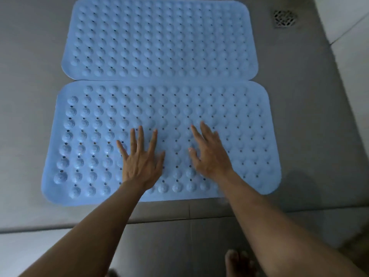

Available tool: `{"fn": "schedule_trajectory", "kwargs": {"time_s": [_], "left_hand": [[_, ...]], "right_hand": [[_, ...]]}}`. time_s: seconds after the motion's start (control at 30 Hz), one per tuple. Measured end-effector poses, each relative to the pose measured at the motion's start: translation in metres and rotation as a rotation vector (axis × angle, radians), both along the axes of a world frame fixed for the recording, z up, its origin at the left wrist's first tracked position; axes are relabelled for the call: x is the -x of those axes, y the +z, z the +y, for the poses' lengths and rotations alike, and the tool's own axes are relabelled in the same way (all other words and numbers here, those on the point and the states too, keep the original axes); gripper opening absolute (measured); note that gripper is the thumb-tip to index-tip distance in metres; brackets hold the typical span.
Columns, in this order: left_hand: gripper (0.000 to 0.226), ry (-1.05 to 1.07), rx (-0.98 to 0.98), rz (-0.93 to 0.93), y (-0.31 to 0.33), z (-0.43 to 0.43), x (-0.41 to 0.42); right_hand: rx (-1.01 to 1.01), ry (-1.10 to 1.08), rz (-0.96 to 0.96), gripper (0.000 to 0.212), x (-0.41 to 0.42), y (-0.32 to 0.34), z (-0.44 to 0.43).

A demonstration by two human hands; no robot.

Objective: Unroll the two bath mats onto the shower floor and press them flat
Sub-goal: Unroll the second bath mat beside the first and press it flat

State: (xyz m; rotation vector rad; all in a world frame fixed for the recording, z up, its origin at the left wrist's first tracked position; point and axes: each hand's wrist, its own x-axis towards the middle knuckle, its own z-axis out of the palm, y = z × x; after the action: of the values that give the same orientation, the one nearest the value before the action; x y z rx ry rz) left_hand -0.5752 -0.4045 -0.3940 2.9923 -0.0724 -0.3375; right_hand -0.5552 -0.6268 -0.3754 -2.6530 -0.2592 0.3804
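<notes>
— Can you see all of the far mat (159, 39)?

— No, its top edge runs out of the picture. And the near mat (249, 136) goes soft and smeary on its right side, so the bumps there barely read.

— What's under the left hand (140, 162) and the right hand (211, 156)?

— Hidden. Whether the palms press fully down, I can't tell.

— The foot (237, 262) at the bottom?

— Blurred and cut off by the lower edge. Both forearms leave the picture there too. The drain (284, 18) pattern is too small to make out.
</notes>
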Motion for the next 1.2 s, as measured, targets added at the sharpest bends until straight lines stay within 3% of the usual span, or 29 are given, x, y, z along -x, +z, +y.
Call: {"fn": "schedule_trajectory", "kwargs": {"time_s": [0.13, 0.2, 0.9, 1.2], "left_hand": [[0.066, -0.103, 0.008, 0.001, -0.002, -0.062, -0.008], [0.066, -0.116, 0.015, 0.003, -0.003, -0.081, -0.012], [0.075, -0.066, -0.103, 0.114, -0.006, -0.103, -0.023], [0.074, -0.082, -0.057, 0.263, 0.016, -0.099, -0.029]], "right_hand": [[0.371, -0.056, 0.047, 0.083, 0.008, -0.01, -0.063], [0.424, -0.116, 0.106, 0.093, 0.011, -0.012, -0.081], [0.355, -0.173, 0.138, 0.089, 0.006, -0.017, -0.093], [0.32, -0.131, 0.265, 0.09, 0.001, -0.001, -0.097]]}}
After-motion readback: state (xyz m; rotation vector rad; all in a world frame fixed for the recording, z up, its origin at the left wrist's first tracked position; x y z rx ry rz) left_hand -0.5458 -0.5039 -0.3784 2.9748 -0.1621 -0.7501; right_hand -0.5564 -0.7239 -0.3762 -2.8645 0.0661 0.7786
